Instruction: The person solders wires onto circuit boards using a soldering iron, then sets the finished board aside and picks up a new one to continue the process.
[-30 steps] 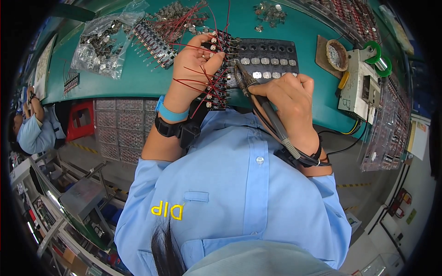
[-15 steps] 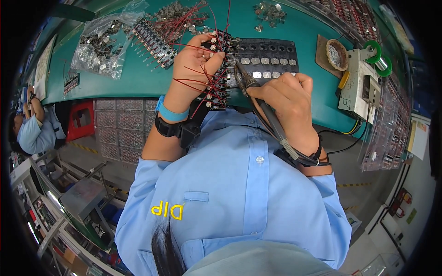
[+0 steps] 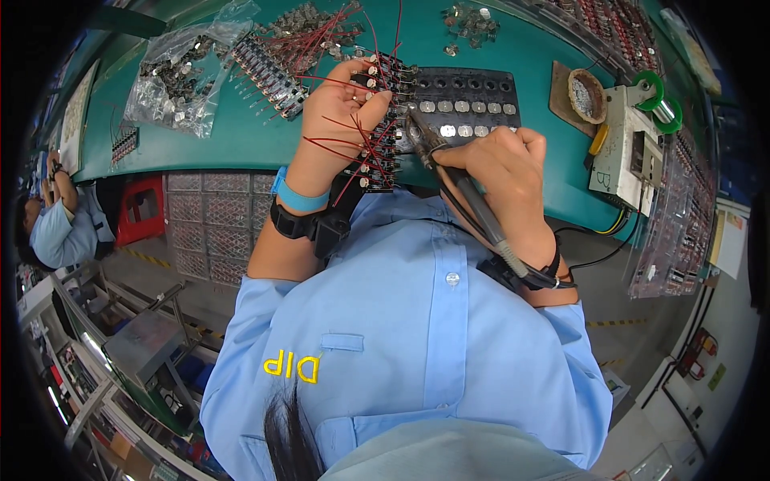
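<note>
My left hand [image 3: 341, 112] grips a long dark circuit board strip [image 3: 380, 172] set with small parts, silvery discs and loose red wires. The thumb presses on its face. In my right hand [image 3: 501, 172] is a soldering iron [image 3: 481, 212] with a wire feed clamped near its tip; the tip points at the strip's right edge. Whether the tip touches the strip, I cannot tell. Under and beside the strip lies a black holder [image 3: 501, 90] with rows of round pockets, some of them carrying flat silvery metal pieces [image 3: 464, 131].
At left lie a clear bag of metal pieces [image 3: 180, 80], another board strip [image 3: 269, 72] and a small board [image 3: 124, 145]. Loose pieces [image 3: 469, 24] sit at the far side. On the right stand a round dish [image 3: 586, 94], a solder spool [image 3: 662, 104] and a white station box [image 3: 618, 164]. Another person [image 3: 68, 224] works at far left.
The soldering iron's tip has shifted slightly left and up, and its handle has swung a little to the right. My left hand and the strip stay as they were.
</note>
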Demonstrator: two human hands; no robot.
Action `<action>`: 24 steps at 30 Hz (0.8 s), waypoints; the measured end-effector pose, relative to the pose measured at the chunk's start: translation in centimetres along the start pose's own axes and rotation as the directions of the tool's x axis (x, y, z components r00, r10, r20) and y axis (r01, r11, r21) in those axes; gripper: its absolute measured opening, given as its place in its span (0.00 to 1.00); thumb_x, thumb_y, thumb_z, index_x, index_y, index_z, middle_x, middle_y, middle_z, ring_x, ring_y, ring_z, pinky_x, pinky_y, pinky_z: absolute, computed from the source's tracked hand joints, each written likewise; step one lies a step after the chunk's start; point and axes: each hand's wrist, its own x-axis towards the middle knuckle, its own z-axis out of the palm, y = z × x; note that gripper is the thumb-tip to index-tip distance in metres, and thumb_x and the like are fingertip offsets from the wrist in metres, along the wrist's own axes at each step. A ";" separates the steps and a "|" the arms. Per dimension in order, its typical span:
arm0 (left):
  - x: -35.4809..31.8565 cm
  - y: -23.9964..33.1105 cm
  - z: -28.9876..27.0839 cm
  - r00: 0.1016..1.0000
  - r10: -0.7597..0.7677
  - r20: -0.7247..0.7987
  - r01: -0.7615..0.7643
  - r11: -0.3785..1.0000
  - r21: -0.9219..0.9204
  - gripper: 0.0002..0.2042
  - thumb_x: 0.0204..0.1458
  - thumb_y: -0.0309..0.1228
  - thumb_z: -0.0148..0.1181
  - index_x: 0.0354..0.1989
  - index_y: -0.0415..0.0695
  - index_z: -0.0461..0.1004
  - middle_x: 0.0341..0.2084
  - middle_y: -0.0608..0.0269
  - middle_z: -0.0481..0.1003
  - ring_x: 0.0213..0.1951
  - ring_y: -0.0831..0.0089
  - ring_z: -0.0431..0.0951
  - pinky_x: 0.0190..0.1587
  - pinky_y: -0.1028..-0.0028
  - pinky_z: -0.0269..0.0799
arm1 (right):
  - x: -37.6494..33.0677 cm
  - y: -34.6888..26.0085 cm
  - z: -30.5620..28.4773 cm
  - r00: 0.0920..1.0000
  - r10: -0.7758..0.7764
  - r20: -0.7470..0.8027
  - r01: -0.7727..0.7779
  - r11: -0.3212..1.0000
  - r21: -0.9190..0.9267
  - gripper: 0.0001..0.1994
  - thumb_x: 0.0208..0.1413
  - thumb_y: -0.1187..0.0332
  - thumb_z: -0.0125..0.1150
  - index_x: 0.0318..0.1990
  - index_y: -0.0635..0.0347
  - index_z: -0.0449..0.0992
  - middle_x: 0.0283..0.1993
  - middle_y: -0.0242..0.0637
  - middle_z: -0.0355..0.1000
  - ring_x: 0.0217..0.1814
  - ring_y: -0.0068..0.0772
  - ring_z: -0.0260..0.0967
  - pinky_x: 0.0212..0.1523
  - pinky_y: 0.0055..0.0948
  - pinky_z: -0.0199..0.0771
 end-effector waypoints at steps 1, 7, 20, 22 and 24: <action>0.0 0.0 0.0 1.000 -0.003 0.007 0.003 1.000 -0.012 0.23 0.56 0.24 0.68 0.60 0.36 0.70 0.31 0.67 0.76 0.34 0.83 0.76 0.38 0.81 0.74 | 0.0 0.0 -0.3 1.000 0.007 -0.005 -0.007 1.000 0.019 0.12 0.41 0.75 0.74 0.35 0.48 0.83 0.28 0.24 0.74 0.34 0.29 0.69 0.47 0.34 0.57; -0.1 -0.1 0.1 1.000 0.002 0.009 -0.002 0.999 -0.042 0.24 0.56 0.24 0.68 0.61 0.35 0.69 0.32 0.65 0.78 0.35 0.82 0.77 0.39 0.80 0.75 | -0.2 1.1 -2.5 0.994 0.105 -0.043 -0.105 0.994 -0.017 0.18 0.40 0.78 0.75 0.41 0.51 0.84 0.34 0.28 0.78 0.35 0.31 0.70 0.51 0.31 0.59; 0.0 -0.2 -0.1 1.000 0.011 0.011 -0.011 1.000 -0.022 0.24 0.57 0.24 0.68 0.60 0.35 0.69 0.32 0.66 0.78 0.35 0.84 0.77 0.38 0.82 0.73 | -3.7 7.1 -5.7 0.700 0.616 -0.362 -0.659 0.752 0.005 0.12 0.59 0.75 0.68 0.51 0.61 0.82 0.40 0.35 0.81 0.39 0.20 0.75 0.40 0.22 0.74; 0.0 -0.2 -0.1 1.000 0.010 0.012 -0.010 1.000 -0.020 0.23 0.57 0.24 0.68 0.60 0.35 0.69 0.32 0.66 0.78 0.35 0.84 0.77 0.38 0.82 0.73 | -3.7 7.2 -5.9 0.671 0.657 -0.345 -0.694 0.719 0.020 0.13 0.57 0.77 0.68 0.50 0.60 0.82 0.37 0.38 0.81 0.36 0.25 0.77 0.40 0.26 0.76; 0.0 -0.1 -0.1 1.000 -0.006 0.010 0.007 0.999 -0.032 0.23 0.57 0.24 0.68 0.60 0.35 0.69 0.32 0.66 0.77 0.35 0.84 0.77 0.38 0.82 0.73 | -3.8 7.0 -5.8 0.687 0.623 -0.374 -0.657 0.753 0.049 0.13 0.58 0.77 0.68 0.50 0.61 0.82 0.38 0.36 0.81 0.37 0.22 0.76 0.41 0.24 0.75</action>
